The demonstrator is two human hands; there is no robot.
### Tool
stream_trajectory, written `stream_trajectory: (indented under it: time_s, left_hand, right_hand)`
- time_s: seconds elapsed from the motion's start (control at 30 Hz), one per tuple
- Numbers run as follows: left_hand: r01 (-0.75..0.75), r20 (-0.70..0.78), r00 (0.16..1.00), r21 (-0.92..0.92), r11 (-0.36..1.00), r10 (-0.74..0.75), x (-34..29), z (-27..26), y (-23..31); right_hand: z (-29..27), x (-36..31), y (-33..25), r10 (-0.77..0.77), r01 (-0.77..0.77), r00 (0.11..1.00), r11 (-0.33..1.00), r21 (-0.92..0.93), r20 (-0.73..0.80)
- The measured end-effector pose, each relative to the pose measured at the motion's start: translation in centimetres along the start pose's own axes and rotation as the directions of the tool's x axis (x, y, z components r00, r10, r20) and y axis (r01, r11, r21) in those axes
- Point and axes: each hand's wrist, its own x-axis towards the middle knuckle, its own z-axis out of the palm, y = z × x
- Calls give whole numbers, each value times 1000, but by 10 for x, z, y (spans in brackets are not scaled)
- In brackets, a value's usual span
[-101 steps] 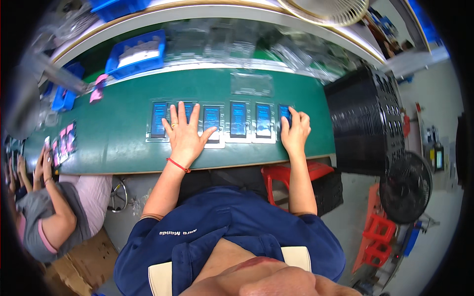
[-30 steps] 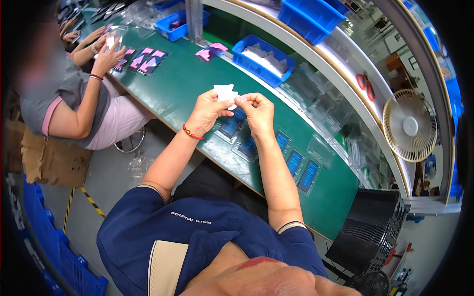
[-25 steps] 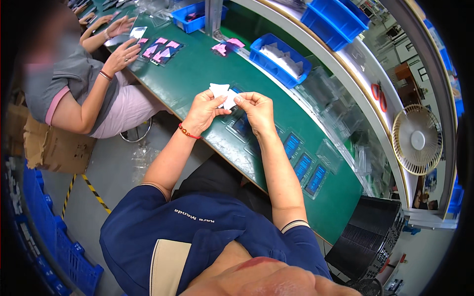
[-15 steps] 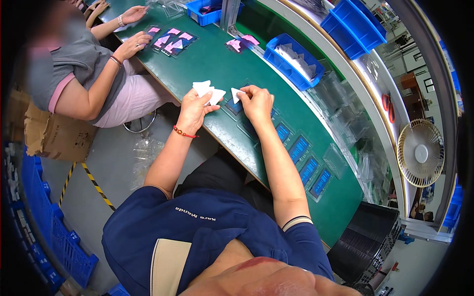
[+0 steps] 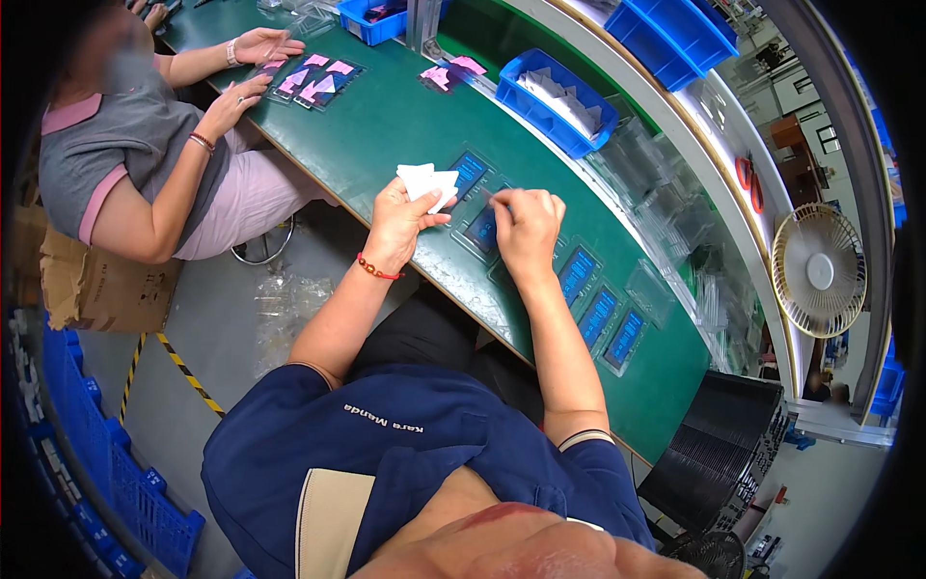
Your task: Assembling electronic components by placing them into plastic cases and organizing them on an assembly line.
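Observation:
A small fan of white triangular pieces (image 5: 429, 185) is gripped in my left hand (image 5: 397, 222), above the near edge of the green table. My right hand (image 5: 529, 230) has its fingers pinched together over a blue rectangular panel (image 5: 481, 230) in a clear frame. Whatever is between those fingertips is too small to make out. Beyond my left hand lies another blue panel (image 5: 468, 174). Several more, including a blue panel (image 5: 577, 274), run in a row under and past my right forearm.
A blue bin (image 5: 555, 101) of white pieces stands along the table's far side. Clear plastic sheets (image 5: 641, 203) are piled behind the panels. To the left, a co-worker's hands (image 5: 231, 101) are at dark panels with pink pieces (image 5: 316, 82). A black stack (image 5: 719, 449) stands at the right end.
The white triangle that showed in my right fingertips is no longer visible there. My right hand has moved slightly right and nearer, and the view has shifted a little.

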Motion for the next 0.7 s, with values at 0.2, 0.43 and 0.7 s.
stream_trajectory:
  time_s: [0.2, 0.43, 0.7]
  left_hand:
    - [54, 57, 997, 103, 993, -60, -8, 22, -11]
    - [200, 236, 947, 100, 975, -218, -18, 47, -32]
    - [157, 253, 943, 240, 958, -218, -22, 53, -40]
  right_hand:
    - [-20, -25, -4, -258, 286, 952, 940, -187, 162]
    - [-29, -44, 14, 280, -299, 954, 859, 417, 108]
    - [-58, -61, 37, 513, -515, 846, 718, 468, 144]
